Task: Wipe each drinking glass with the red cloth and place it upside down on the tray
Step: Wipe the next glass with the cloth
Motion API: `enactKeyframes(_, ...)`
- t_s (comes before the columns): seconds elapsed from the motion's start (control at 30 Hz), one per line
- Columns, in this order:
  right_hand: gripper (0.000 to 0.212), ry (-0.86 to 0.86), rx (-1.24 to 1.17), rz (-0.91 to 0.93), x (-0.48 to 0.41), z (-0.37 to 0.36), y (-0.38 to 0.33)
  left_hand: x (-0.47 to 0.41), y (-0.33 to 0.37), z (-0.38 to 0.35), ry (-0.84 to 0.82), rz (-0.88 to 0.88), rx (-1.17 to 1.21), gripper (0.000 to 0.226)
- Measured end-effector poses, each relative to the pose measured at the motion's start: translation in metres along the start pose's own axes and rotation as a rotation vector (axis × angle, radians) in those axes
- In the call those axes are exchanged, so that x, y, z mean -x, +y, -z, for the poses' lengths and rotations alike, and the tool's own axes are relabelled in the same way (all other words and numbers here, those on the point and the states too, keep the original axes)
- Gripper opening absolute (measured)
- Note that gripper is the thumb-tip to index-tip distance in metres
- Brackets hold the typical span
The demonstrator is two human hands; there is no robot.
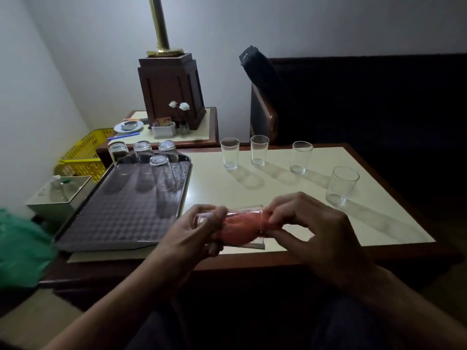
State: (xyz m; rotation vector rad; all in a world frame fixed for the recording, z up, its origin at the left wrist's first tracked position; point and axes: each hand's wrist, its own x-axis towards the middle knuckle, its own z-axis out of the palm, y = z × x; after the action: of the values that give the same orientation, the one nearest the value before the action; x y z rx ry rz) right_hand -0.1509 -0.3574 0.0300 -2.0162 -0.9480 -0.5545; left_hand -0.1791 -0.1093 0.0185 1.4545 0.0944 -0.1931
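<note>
Your left hand [199, 231] gripped one sideways glass [227, 227] right of tray [121, 223]; right hand [307, 224] pinched red cloth [240, 228] stuffed inside. Four glasses inverted on tray; four upright right of tray.

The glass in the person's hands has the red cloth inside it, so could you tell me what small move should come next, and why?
Probably pull the red cloth out with the right hand, since it is stuffed inside the glass that the left hand holds sideways. The glass can then go upside down on the tray beside the four inverted glasses.
</note>
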Motion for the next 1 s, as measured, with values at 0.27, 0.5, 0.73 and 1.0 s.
enactKeyframes(0.27,0.051,-0.313,0.127,0.199,0.025,-0.001,-0.011,0.033,-0.004,0.008,-0.154,0.246,0.367,0.065)
enactKeyframes(0.5,0.072,-0.571,-0.256,-0.276,0.021,0.003,-0.031,0.046,0.016,0.011,-0.201,-0.248,-0.193,0.039)
enactKeyframes(0.73,0.046,-0.359,-0.672,-0.548,0.017,-0.003,-0.044,0.047,0.004,0.002,-0.139,-0.311,-0.295,0.057)
enactKeyframes(1.0,0.066,-0.433,-0.359,-0.313,0.030,-0.009,-0.041,0.052,0.007,-0.002,-0.202,-0.151,-0.009,0.042)
